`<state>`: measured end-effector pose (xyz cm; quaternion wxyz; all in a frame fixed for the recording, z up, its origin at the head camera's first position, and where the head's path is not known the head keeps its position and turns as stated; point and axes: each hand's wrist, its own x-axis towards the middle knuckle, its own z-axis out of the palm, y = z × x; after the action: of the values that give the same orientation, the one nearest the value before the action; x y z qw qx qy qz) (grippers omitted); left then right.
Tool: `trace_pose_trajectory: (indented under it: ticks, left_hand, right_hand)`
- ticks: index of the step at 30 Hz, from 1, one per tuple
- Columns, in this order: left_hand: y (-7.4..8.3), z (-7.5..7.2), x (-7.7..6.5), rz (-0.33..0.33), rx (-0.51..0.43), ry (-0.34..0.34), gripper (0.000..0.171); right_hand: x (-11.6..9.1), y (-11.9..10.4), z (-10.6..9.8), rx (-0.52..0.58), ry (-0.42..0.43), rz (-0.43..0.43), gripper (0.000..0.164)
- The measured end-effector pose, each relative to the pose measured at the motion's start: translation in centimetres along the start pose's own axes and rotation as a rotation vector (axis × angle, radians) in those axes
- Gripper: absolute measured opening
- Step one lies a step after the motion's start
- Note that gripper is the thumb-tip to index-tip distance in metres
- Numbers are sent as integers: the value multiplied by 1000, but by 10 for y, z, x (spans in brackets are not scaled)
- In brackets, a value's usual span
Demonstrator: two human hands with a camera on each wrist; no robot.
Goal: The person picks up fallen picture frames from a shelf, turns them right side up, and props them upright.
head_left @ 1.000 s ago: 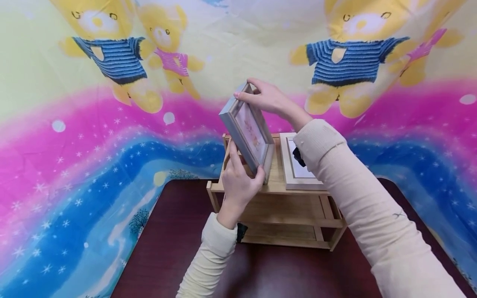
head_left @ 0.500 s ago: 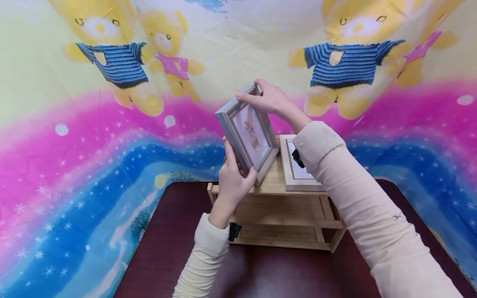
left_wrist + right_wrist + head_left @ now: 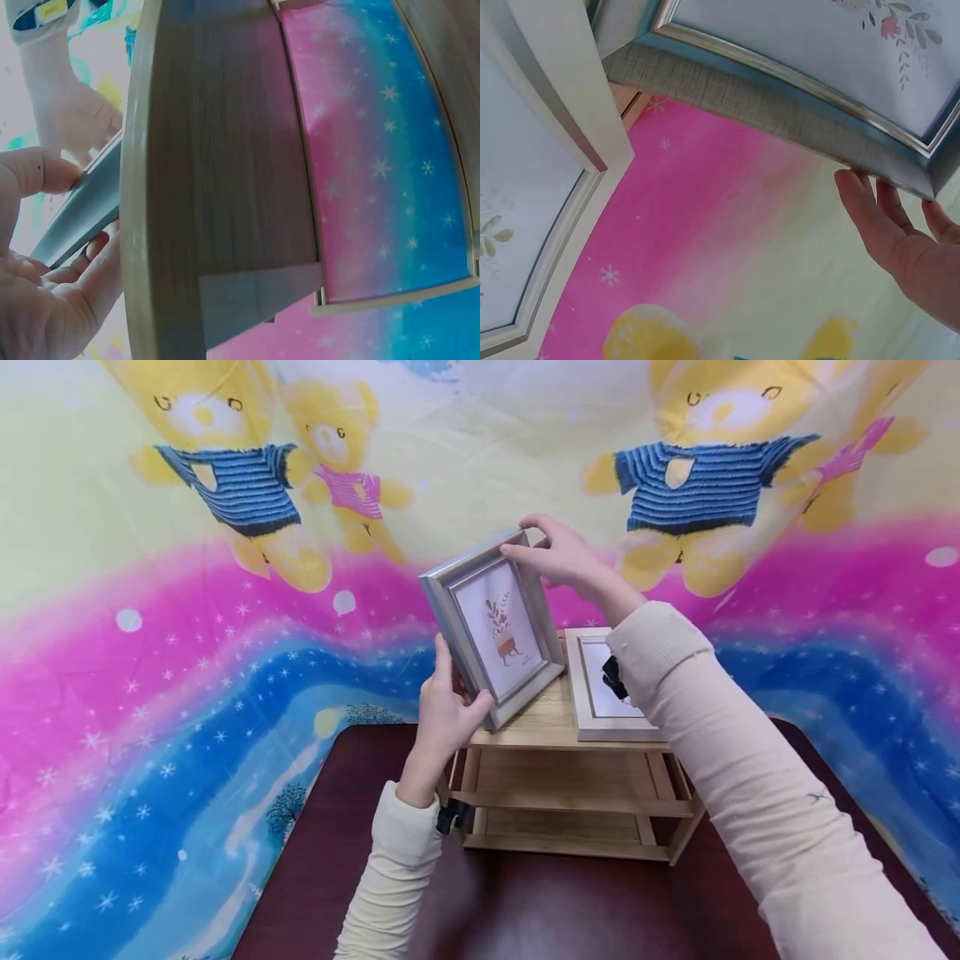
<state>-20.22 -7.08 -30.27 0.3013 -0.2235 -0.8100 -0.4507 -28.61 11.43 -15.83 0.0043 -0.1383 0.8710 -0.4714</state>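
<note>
A silver-grey picture frame, with a potted-plant print behind its pane, stands tilted over the left part of a wooden shelf's top. My left hand grips its lower left corner, thumb on the front and fingers along the side. At the upper right corner, my right hand pinches the edge with thumb and fingers. The left wrist view has the frame's grey side between the left thumb and fingers. In the right wrist view, the right fingertips meet the frame's border near a corner.
A white picture frame lies on the right of the shelf top, partly hidden by the right sleeve. The tiered wooden shelf stands on a dark red table. Behind hangs a bear-print cloth.
Both hands have turned the grey frame, so its front faces the head camera more. The left hand has moved left with its lower corner; the right hand has shifted slightly right.
</note>
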Motion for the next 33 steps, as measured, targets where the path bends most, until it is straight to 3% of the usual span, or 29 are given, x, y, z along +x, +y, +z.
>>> trace_pose_trajectory:
  ticks: [7,12,24,30,33]
  left_hand:
    - [-5,-10,2,-56,-9,-54,88]
    - [-8,-15,6,-64,-31,-78,89]
    - [-18,-30,13,-103,-92,-128,87]
    - [-18,-35,14,-164,-145,-133,72]
    - [-5,-42,14,-155,-156,-140,67]
  right_hand:
    - [2,13,-3,167,-45,-13,56]
    - [3,18,-4,219,-49,-15,56]
    - [-3,14,-1,123,53,-17,48]
    - [-10,13,-2,105,81,-4,50]
    - [-14,12,-3,91,86,5,50]
